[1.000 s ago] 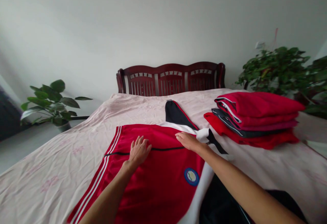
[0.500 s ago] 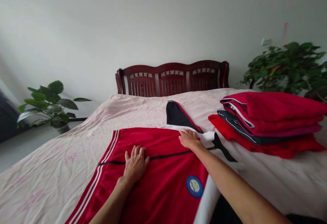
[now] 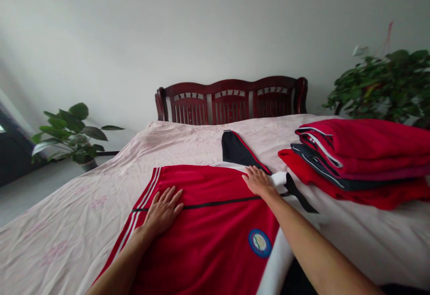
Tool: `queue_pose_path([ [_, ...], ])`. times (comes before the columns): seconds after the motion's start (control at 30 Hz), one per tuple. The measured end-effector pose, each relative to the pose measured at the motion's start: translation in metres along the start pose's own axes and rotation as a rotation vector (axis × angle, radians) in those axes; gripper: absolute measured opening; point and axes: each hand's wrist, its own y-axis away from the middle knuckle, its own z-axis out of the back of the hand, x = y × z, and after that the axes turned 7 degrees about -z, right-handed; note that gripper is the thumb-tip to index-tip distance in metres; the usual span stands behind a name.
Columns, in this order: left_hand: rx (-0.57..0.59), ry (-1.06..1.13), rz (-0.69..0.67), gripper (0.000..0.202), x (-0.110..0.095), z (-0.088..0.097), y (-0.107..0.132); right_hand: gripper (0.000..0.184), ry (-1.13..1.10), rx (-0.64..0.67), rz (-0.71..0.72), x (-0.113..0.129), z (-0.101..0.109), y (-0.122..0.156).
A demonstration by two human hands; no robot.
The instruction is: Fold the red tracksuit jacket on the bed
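Note:
A red jacket [image 3: 215, 223] lies spread on the bed, with a black zip line across it, a white-striped hem at the left and a round blue badge [image 3: 260, 243]. Its dark sleeve [image 3: 237, 149] with red piping points away from me, and white cloth shows at the shoulder. My left hand [image 3: 164, 210] rests flat on the red cloth near the hem, fingers apart. Near the collar end, my right hand [image 3: 258, 180] lies on the red and white fabric with its fingers stretched out. The jacket's near side runs out of view below.
A stack of folded red and dark clothes [image 3: 366, 160] stands on the bed at the right. The pale floral sheet [image 3: 80, 219] covers the bed up to a dark wooden headboard [image 3: 231, 102]. Potted plants stand at the left [image 3: 72, 136] and right [image 3: 386, 86].
My left hand has slid left over the jacket, toward the striped hem. My right hand stays near the collar. The whole view has shifted slightly.

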Motion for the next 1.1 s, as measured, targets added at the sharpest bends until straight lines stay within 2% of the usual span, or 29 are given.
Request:
queue_pose_path([
  [0.13, -0.039, -0.018, 0.056, 0.053, 0.003, -0.002, 0.004, 0.060, 0.027, -0.070, -0.035, 0.012, 0.010, 0.015],
  [0.2, -0.047, -0.017, 0.057, 0.052, -0.001, -0.001, 0.005, 0.060, 0.032, -0.117, -0.001, 0.024, 0.018, 0.029],
  [0.27, -0.041, -0.015, 0.060, 0.051, -0.004, 0.002, 0.005, 0.061, 0.003, -0.167, 0.104, 0.035, 0.023, 0.051],
  [0.33, -0.030, -0.015, 0.072, 0.051, -0.005, 0.005, 0.006, 0.061, -0.049, -0.193, 0.267, 0.040, 0.024, 0.082],
  [0.4, -0.027, -0.015, 0.079, 0.051, -0.005, 0.006, 0.007, 0.063, -0.084, -0.171, 0.451, 0.034, 0.019, 0.119],
  [0.47, -0.033, -0.012, 0.078, 0.051, -0.004, 0.006, 0.007, 0.063, -0.081, -0.133, 0.604, 0.018, 0.012, 0.159],
  [0.57, -0.057, 0.007, 0.074, 0.050, -0.003, 0.004, 0.005, 0.060, -0.085, -0.170, 0.692, -0.012, 0.008, 0.206],
  [0.63, -0.070, 0.022, 0.079, 0.049, -0.003, 0.003, 0.004, 0.056, -0.107, -0.184, 0.696, -0.026, 0.015, 0.226],
  [0.8, -0.091, 0.027, 0.112, 0.046, -0.006, 0.005, 0.006, 0.032, -0.148, -0.068, 0.718, -0.028, 0.040, 0.243],
  [0.97, -0.086, 0.030, 0.128, 0.043, -0.003, 0.011, 0.016, 0.030, -0.157, 0.019, 0.801, -0.030, 0.048, 0.250],
  [1.1, -0.056, 0.051, 0.085, 0.042, -0.002, 0.022, 0.026, 0.027, -0.172, 0.079, 0.739, -0.021, 0.064, 0.256],
])
